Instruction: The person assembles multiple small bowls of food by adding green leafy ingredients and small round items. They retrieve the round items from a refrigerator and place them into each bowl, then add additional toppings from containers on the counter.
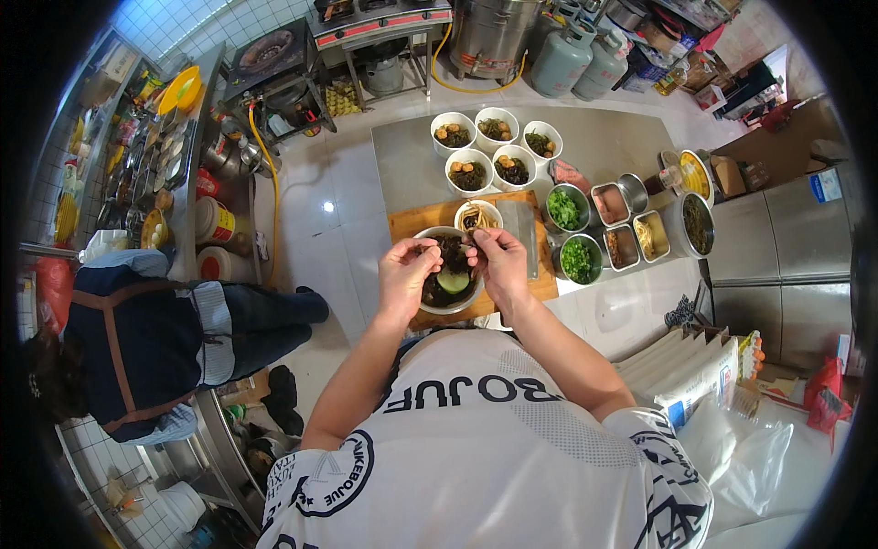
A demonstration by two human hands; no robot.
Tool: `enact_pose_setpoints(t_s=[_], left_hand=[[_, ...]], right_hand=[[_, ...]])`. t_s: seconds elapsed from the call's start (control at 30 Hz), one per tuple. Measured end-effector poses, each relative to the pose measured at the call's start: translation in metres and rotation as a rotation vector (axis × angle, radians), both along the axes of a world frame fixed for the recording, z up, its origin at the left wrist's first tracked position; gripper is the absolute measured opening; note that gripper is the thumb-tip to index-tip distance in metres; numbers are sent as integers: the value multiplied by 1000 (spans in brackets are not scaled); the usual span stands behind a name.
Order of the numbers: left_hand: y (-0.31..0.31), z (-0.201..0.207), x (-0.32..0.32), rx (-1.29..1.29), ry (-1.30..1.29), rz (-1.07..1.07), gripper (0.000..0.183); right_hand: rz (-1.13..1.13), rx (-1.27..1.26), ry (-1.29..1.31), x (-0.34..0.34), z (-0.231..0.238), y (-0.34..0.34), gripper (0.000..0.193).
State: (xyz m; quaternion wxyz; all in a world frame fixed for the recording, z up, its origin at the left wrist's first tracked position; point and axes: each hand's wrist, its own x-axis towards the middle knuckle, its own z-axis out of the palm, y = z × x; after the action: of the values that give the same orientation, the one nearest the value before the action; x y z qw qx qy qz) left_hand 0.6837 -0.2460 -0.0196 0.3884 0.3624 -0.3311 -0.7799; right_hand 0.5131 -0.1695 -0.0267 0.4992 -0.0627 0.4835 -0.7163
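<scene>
While both hands hover over it, the round metal bowl of dark leafy food with a pale green slice on top [450,284] sits at the near middle of the rectangular wooden cutting board [416,220], which lies on the grey steel tabletop [402,165]. Left hand [408,272] is curled above the bowl's left rim, fingers bent inward, pinching what looks like dark shreds; exact grip hard to tell. Right hand [494,259] is curled over the bowl's right rim, fingertips pinched together on a small dark bit. Just behind the bowl, touching or nearly so, stands a small white bowl with tan strips [478,217], also on the board. Further back on the tabletop: five white round bowls filled with dark greens and orange-brown chunks [495,146], in two rows. Right of the board: two round steel cups of chopped green herbs [572,233], then small square steel tins of toppings [627,229], then a large round steel pot with dark contents [696,224]. At near right lies a stack of white plastic packets [695,375]. On the left, well apart, another person in a dark top with brown apron straps [137,339] bends low on the white tiled floor [320,229]. At the far back stand two grey-green gas cylinders [581,59].
</scene>
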Motion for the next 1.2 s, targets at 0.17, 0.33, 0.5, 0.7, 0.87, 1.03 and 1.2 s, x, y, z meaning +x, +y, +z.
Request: enact_pose_setpoints(t_s=[0.17, 0.33, 0.5, 0.7, 0.87, 1.03, 1.2], left_hand=[[-14, 27, 6, -604, -369, -252, 15], [-42, 54, 3, -1101, -476, -465, 20], [-55, 58, 19, -757, -613, -355, 17], [-1, 8, 10, -1241, -1132, -374, 27], [7, -16, -5, -1214, -1221, -230, 22], [-4, -6, 6, -771, -893, -200, 16], [-7, -6, 16, -486, -621, -211, 17]], right_hand=[[191, 66, -184, 3, 5, 3, 17], [233, 71, -405, 5, 12, -18, 21], [306, -36, -372, -16, 22, -23, 14], [159, 3, -291, -54, 7, 3, 21], [49, 119, -300, -98, -15, 37, 17], [221, 75, -240, -110, -19, 47, 14], [432, 42, -56, -77, -7, 21, 7]])
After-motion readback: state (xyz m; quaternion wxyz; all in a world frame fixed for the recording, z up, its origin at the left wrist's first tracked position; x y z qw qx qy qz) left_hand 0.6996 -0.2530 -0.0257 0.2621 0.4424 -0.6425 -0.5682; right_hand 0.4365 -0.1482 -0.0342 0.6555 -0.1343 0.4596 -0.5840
